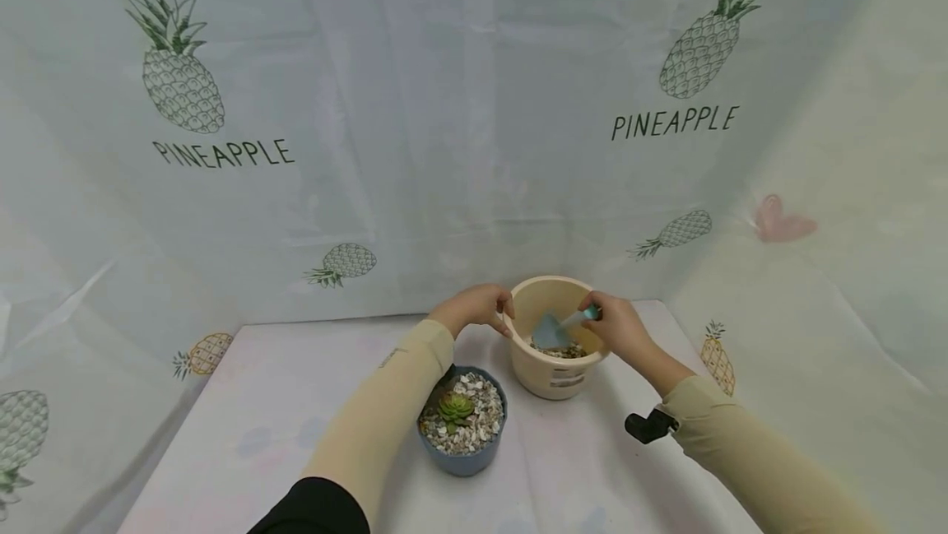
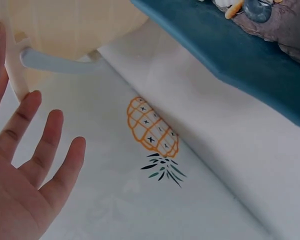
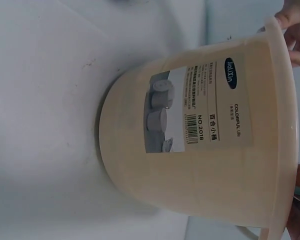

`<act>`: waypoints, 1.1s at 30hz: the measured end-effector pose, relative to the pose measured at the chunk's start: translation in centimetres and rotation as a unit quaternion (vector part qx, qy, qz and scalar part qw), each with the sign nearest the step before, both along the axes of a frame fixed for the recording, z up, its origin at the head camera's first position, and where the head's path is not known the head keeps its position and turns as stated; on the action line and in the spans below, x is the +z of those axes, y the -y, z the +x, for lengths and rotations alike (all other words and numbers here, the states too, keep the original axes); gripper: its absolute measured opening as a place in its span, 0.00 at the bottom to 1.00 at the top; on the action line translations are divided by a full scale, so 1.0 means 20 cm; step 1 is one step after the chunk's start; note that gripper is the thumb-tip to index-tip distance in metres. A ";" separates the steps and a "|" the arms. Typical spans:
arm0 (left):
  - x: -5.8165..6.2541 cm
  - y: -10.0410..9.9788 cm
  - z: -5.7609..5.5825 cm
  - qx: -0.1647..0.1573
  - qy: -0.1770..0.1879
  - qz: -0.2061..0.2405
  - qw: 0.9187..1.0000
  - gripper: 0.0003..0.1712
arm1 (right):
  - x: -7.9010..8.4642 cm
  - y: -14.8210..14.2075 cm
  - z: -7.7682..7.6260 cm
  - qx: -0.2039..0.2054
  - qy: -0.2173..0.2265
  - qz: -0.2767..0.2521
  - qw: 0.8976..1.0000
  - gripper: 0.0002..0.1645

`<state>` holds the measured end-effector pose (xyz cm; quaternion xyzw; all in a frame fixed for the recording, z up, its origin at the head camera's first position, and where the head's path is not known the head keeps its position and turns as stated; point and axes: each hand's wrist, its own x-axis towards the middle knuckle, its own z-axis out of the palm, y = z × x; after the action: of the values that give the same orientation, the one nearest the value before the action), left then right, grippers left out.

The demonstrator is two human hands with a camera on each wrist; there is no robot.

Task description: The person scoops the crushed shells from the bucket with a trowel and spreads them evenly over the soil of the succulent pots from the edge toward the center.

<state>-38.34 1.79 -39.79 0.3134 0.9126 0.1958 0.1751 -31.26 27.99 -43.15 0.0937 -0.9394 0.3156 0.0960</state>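
Note:
A cream plastic bucket (image 1: 548, 376) stands upright at the back of the table, with a printed label (image 3: 200, 105) on its side. My left hand (image 1: 477, 308) holds its rim on the left; in the left wrist view the other fingers (image 2: 65, 175) spread loosely beside the rim. Across the bucket's mouth, my right hand (image 1: 618, 324) grips the handle of a small trowel (image 1: 551, 332). The blue-grey blade points down inside the bucket, at a gravelly mix (image 1: 566, 350) on the bottom.
In front of the bucket, partly behind the left sleeve, stands a blue pot (image 1: 465, 464) holding pale gravel and a green succulent (image 1: 455, 408). A pale cloth (image 1: 415, 147) with pineapple prints hangs behind the table (image 1: 311, 378).

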 end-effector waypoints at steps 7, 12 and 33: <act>-0.03 -0.02 -0.05 -0.011 -0.009 -0.006 1.000 0.15 | -0.03 -0.03 -0.02 0.071 0.010 -0.024 0.997 0.11; -0.04 -0.02 -0.05 -0.001 0.012 0.004 1.000 0.15 | -0.02 -0.05 -0.03 0.099 0.037 -0.037 0.994 0.11; -0.05 -0.01 -0.02 0.040 0.066 0.028 0.997 0.18 | 0.05 -0.09 -0.03 0.151 0.097 -0.053 0.982 0.11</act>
<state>-38.75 2.05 -40.81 0.2679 0.9048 0.2489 0.2185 -31.80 29.83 -42.16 0.1981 -0.9011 0.3837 -0.0395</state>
